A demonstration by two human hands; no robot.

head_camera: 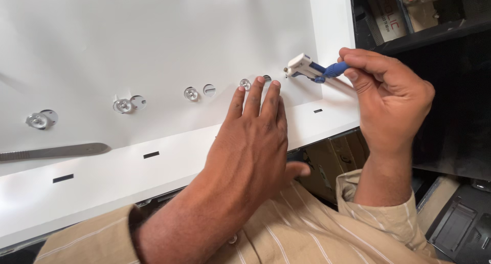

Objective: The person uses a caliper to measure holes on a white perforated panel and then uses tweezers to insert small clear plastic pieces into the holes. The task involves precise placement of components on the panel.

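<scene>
My left hand (254,141) lies flat, fingers together, on a large white sheet-metal panel (153,44), its fingertips just below a small clear lens (245,83) and a round hole (266,78). My right hand (391,98) pinches the blue handle of a small white and blue tool (307,69), whose tip points left at the panel near that hole. A row of similar clear lenses (191,94) (123,106) (38,121), each beside a round hole, runs leftward across the panel.
A flat grey metal blade (56,151) rests on the panel at the left. The panel's front flange (102,177) has narrow dark slots. Cardboard boxes (327,167) sit below the panel edge; dark shelving (450,64) and a black case (460,228) are at the right.
</scene>
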